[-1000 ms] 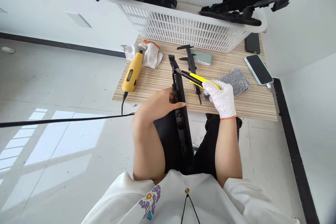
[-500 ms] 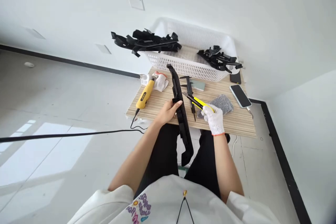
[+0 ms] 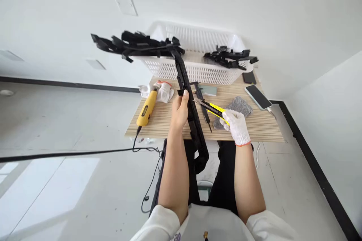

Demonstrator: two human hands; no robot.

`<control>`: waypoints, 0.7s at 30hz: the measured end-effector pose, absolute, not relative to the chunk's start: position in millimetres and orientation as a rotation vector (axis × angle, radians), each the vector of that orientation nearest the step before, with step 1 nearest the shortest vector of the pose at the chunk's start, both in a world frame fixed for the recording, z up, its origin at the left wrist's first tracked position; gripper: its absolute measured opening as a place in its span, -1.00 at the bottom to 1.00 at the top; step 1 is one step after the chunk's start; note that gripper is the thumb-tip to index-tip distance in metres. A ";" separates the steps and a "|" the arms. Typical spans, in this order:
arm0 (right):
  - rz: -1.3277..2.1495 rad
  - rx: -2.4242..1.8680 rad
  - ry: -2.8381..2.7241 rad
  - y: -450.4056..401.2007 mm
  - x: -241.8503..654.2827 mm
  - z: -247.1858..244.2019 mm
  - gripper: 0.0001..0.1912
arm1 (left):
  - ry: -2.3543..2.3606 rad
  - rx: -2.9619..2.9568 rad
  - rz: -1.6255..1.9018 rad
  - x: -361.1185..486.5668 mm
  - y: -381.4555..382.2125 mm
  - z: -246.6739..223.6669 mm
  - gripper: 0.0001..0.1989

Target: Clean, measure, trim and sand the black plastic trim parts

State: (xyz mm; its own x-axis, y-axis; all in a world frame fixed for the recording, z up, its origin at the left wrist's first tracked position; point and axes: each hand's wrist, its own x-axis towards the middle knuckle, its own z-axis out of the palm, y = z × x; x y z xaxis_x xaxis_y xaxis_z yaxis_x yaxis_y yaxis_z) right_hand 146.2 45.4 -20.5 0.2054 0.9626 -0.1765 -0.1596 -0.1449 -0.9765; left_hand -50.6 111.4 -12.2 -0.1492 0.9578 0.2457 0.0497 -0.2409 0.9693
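Our left grip (image 3: pixel 180 111) is closely clasping the strip (image 3: pixel 197 135) across the tabletop's (image 3: pixel 263 128) near edge; our gloved right grip (image 3: pixel 236 123) is tightly holding the knife (image 3: pixel 216 110). We should be steering shallow strokes, blade (image 3: pixel 199 101) clear of our thumb (image 3: pixel 185 93).

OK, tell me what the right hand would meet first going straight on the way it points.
The right hand points its yellow cutter forward and leftward, so the blade would probably meet the long black part held in the left hand first. Depth is unclear; the tip may be touching it.
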 end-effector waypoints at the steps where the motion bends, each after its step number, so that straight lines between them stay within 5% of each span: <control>1: 1.235 -1.328 -0.914 41.4 146.8 -21.7 -0.63 | 1.184 1.332 1.527 -50.0 109.0 -16.1 -0.41; 7: 1.141 -1.420 -0.989 32.6 146.1 -25.9 -0.61 | 0.990 1.184 1.450 -54.7 96.1 -23.6 -0.61; 21: 0.962 -1.388 -0.844 45.7 122.4 -28.8 -0.59 | 0.763 1.117 0.955 -68.2 92.0 -22.0 -0.58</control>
